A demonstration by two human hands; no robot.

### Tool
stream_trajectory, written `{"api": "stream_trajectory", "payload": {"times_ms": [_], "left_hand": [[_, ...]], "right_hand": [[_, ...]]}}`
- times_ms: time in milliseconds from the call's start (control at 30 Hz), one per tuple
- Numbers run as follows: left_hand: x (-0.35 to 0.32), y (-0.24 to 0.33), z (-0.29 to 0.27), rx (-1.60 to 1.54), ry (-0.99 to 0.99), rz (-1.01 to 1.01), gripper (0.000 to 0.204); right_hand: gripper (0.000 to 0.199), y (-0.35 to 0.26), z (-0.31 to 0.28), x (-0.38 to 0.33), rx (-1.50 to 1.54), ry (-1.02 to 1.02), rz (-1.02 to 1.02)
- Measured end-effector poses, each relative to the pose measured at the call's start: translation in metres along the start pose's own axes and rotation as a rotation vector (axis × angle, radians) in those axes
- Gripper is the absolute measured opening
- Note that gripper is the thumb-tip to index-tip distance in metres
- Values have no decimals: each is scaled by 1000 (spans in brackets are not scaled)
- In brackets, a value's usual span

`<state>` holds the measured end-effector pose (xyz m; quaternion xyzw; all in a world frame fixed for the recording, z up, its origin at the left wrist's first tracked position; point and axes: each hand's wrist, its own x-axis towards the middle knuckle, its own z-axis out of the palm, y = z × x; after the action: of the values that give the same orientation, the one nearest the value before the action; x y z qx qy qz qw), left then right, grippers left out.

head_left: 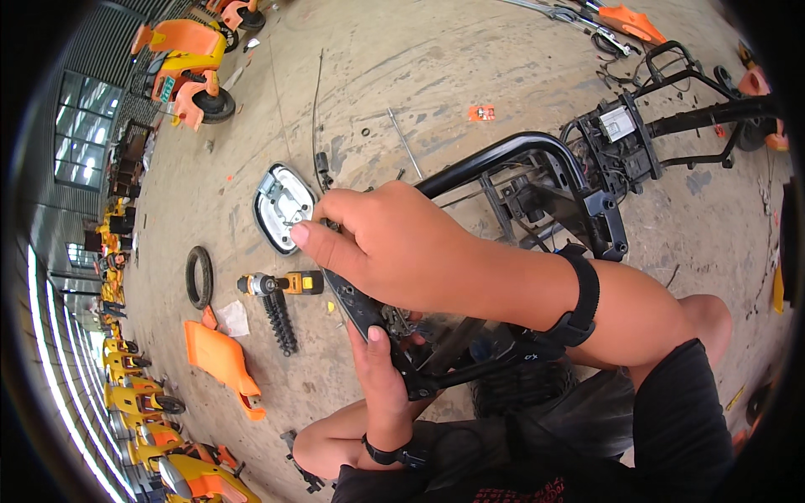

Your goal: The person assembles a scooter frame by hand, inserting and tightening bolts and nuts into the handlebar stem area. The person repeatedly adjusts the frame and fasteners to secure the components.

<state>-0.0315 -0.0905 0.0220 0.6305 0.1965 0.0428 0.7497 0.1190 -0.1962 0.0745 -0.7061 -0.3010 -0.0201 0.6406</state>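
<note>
A black metal scooter frame (pixel 495 159) lies across the space in front of me and reaches down to my lap. My left hand (pixel 381 381) is wrapped round the frame's flat black end part, its thumb on the near side and some fingers behind. Above it, my right hand (pixel 386 239) is bent over the far end of the same part, thumb and forefinger brought close together. What those fingers hold, if anything, is hidden or too small to name. Just beyond the fingertips, an oval white-and-black shell (pixel 285 205) with metal fittings rests on the floor.
On the floor at left are a yellow-and-black cordless power tool (pixel 281 283), a black coil-spring shock absorber (pixel 279 323), a tyre (pixel 199 277) and an orange body panel (pixel 222 360). A metal rod (pixel 405 142) lies farther off. Yellow-and-orange scooters (pixel 180 63) line the left side.
</note>
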Motion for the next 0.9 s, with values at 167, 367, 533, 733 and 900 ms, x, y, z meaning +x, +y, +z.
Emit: {"api": "stream_trajectory", "payload": {"times_ms": [167,367,533,733,900], "left_hand": [[-1,2,6,-35,47,0,58],[-6,9,4,4,67,-218,55],[-17,14,-3,-13,84,-352,53],[2,-10,-6,-48,30,11,60],[8,-11,-13,-63,-8,22,66]], "right_hand": [[50,-13,-9,-2,91,-137,13],[50,-29,-34,-2,179,-738,64],[44,-23,-29,-9,323,-1261,219],[37,-28,-24,-14,147,-1569,244],[31,-21,-9,-34,-93,-1554,328]]}}
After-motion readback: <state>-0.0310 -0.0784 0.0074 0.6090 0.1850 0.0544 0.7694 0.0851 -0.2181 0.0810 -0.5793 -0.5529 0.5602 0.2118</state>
